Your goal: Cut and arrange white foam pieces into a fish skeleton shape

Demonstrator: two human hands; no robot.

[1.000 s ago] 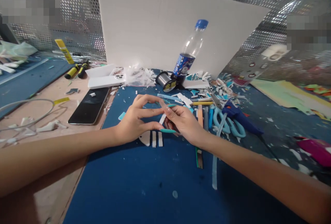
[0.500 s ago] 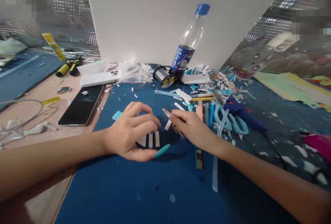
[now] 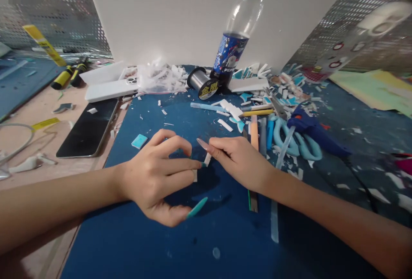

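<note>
My left hand point(image 3: 161, 176) hovers over the blue mat point(image 3: 167, 249) with its fingers apart and the thumb stretched to the right, a long teal nail on it. A pale flat piece point(image 3: 195, 175) shows partly behind its fingers. To the right, my right hand point(image 3: 240, 159) is closed in a pinch, thumb nail pointing left. A small white strip point(image 3: 207, 159) sticks out below its fingertips and seems held there. A light blue square piece point(image 3: 139, 141) lies on the mat beyond my left hand.
Behind stand a bottle point(image 3: 230, 56) and a wire spool point(image 3: 202, 83) before a white board. Blue scissors point(image 3: 298, 141), a glue gun point(image 3: 318, 135) and foam scraps lie right. A black phone point(image 3: 88, 128) and yellow-black pliers point(image 3: 69, 73) are left.
The view has shifted closer and lower. My left hand has moved over the pale strips and now hides most of them. My right hand remains pinched around the small strip.
</note>
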